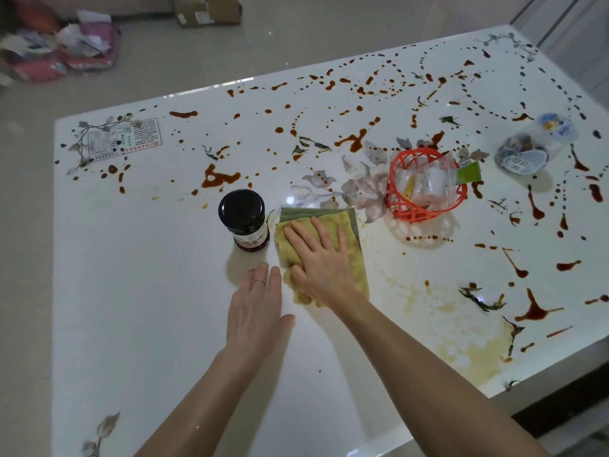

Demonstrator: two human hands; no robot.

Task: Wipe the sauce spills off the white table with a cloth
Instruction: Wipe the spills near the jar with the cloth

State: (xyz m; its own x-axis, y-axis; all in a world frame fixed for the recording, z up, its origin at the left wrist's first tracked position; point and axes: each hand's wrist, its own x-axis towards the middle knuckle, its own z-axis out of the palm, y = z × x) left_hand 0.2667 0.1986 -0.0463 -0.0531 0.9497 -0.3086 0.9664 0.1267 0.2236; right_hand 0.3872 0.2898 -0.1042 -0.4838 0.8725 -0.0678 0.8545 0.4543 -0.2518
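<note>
A yellow-green cloth (354, 255) lies flat in the middle of the white table (131, 291). My right hand (321, 262) presses down on it with fingers straight and spread. Just left of the cloth, my left hand (257, 308) rests flat on the bare tabletop with a ring on one finger. Dark red-brown sauce spills (219, 178) dot and streak the far half and right side of the table. A yellowish smeared patch (461, 334) lies to the right of my right forearm.
A dark jar with a black lid (244, 219) stands just left of the cloth. An orange mesh basket (425, 184) with plastic packets sits beyond it to the right. A clear plastic tub (534, 145) lies at far right. Boxes and bags lie on the floor beyond.
</note>
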